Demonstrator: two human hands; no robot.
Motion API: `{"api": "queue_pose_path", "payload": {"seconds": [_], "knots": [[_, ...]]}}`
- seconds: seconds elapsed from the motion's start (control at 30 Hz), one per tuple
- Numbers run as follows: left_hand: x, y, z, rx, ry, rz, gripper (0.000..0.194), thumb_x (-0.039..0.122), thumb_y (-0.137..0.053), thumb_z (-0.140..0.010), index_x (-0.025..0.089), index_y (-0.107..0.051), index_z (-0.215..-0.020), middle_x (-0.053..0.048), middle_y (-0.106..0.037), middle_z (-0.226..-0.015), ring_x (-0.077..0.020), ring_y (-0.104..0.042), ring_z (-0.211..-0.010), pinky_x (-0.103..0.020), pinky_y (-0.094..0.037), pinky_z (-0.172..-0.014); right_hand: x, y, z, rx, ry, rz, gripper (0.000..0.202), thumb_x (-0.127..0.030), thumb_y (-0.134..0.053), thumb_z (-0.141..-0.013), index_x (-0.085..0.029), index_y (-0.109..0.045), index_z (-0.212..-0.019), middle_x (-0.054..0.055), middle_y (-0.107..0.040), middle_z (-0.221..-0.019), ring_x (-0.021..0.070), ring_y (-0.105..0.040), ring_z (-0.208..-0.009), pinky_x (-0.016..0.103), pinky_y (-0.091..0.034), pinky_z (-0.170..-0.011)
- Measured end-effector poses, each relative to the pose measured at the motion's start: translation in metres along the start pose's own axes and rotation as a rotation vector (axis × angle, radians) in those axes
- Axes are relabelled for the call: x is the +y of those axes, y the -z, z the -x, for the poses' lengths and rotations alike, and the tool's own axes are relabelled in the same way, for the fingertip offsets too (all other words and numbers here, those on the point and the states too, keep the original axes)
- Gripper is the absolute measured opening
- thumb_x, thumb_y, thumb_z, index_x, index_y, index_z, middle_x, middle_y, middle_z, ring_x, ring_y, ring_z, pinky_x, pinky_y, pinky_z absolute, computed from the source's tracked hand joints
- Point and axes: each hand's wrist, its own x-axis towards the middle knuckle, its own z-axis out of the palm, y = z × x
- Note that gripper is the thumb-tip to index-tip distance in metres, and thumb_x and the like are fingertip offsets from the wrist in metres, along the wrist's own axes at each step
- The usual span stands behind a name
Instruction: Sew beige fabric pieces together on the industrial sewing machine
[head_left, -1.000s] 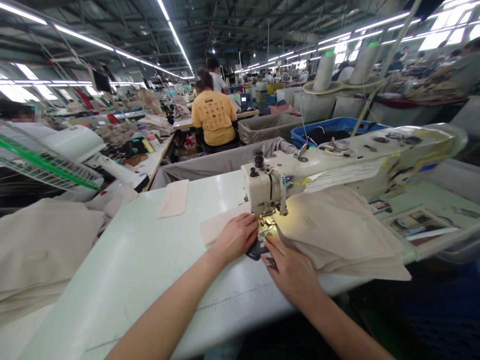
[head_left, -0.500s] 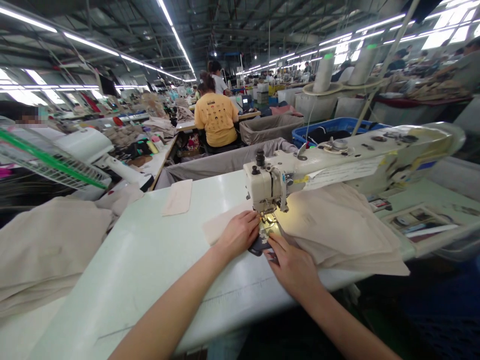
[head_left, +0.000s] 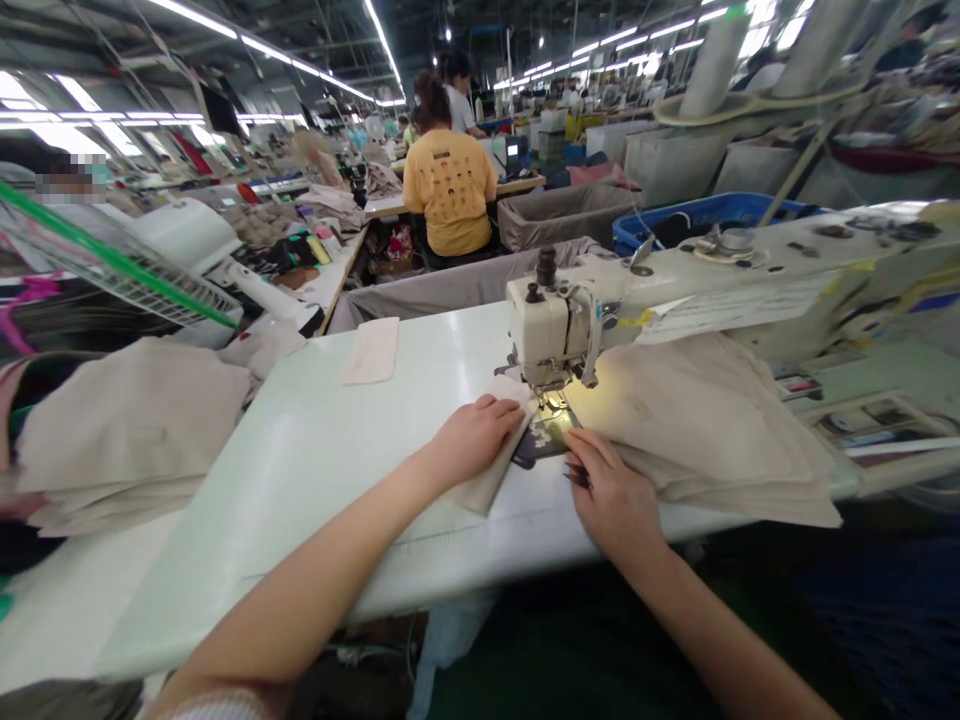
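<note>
A beige fabric piece [head_left: 486, 488] lies slantwise on the table, left of the sewing machine's needle, its lower end near the front edge. My left hand [head_left: 480, 436] presses on it with the fingers curled together beside the needle. The sewing machine head [head_left: 546, 325] stands over the lit needle plate [head_left: 553, 425]. Right of the plate, my right hand [head_left: 616, 495] is closed, thumb and forefinger near the plate's edge. A small dark pointed tool [head_left: 576, 474], possibly thread snips, shows among its fingers. A stack of beige fabric pieces [head_left: 712, 430] lies just beyond this hand.
A small beige piece [head_left: 373, 350] lies on the pale table [head_left: 315, 480]. More beige fabric [head_left: 135, 430] is heaped at left, near a white fan [head_left: 187, 240]. A cloth-lined bin [head_left: 442, 288] stands behind the table. A person in a yellow shirt [head_left: 450, 190] sits beyond.
The beige piece under my left hand has swung round, its end now toward the front edge. My right hand has drawn slightly away from the needle. The camera view has shifted.
</note>
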Motion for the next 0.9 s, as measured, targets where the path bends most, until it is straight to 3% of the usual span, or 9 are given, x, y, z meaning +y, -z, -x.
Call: {"api": "queue_pose_path", "payload": {"seconds": [0.17,0.3,0.43,0.6,0.8,0.9], "knots": [[0.009,0.0,0.009,-0.059,0.08,-0.078,0.027,0.018,-0.044,-0.102,0.016,-0.06,-0.123,-0.01,-0.065,-0.123,-0.0242,-0.058,-0.112,-0.034,-0.053,-0.09,0.003,0.006,0.007,-0.022,-0.007,-0.025,0.038,-0.007,-0.05,-0.086,-0.015,-0.067,-0.119,0.009,-0.073,-0.12,0.0218,-0.071,-0.107,0.028,-0.059,-0.082],[0.012,0.006,0.024,-0.137,0.389,-0.162,0.027,0.031,-0.044,-0.103,0.013,-0.064,-0.106,-0.014,-0.063,-0.107,-0.0275,-0.065,-0.099,-0.034,-0.055,-0.073,0.006,0.01,0.009,-0.047,-0.037,-0.073,0.04,-0.008,-0.047,-0.087,-0.018,-0.067,-0.121,0.009,-0.072,-0.122,0.022,-0.068,-0.113,0.031,-0.056,-0.091],[0.012,0.011,0.04,-0.195,0.637,-0.142,0.032,0.038,-0.043,-0.104,0.011,-0.06,-0.109,-0.014,-0.061,-0.105,-0.0268,-0.069,-0.087,-0.034,-0.055,-0.066,0.005,0.015,0.01,-0.086,-0.094,-0.144,0.045,-0.007,-0.046,-0.084,-0.021,-0.068,-0.121,0.008,-0.071,-0.121,0.0226,-0.067,-0.111,0.034,-0.055,-0.095],[0.011,0.011,0.048,-0.206,0.651,-0.134,0.029,0.034,-0.042,-0.104,0.011,-0.058,-0.11,-0.014,-0.063,-0.102,-0.029,-0.07,-0.091,-0.036,-0.056,-0.069,0.0,0.021,0.007,-0.203,-0.057,-0.207,0.048,-0.004,-0.045,-0.079,-0.022,-0.07,-0.116,0.007,-0.069,-0.113,0.0199,-0.068,-0.098,0.03,-0.057,-0.086],[0.01,0.012,0.047,-0.201,0.649,-0.133,0.028,0.034,-0.044,-0.103,0.011,-0.059,-0.109,-0.014,-0.065,-0.1,-0.0288,-0.07,-0.087,-0.034,-0.055,-0.065,0.005,0.019,0.002,-0.343,0.024,-0.093,0.05,0.001,-0.045,-0.075,-0.022,-0.073,-0.109,0.006,-0.068,-0.112,0.0196,-0.067,-0.099,0.026,-0.056,-0.079],[0.014,0.013,0.046,-0.168,0.614,-0.138,0.024,0.026,-0.043,-0.102,0.01,-0.061,-0.104,-0.014,-0.064,-0.096,-0.0297,-0.068,-0.087,-0.037,-0.054,-0.066,0.008,0.018,0.0,-0.414,0.054,-0.034,0.051,0.003,-0.049,-0.073,-0.024,-0.073,-0.109,0.005,-0.069,-0.112,0.0185,-0.067,-0.096,0.024,-0.056,-0.073]]}}
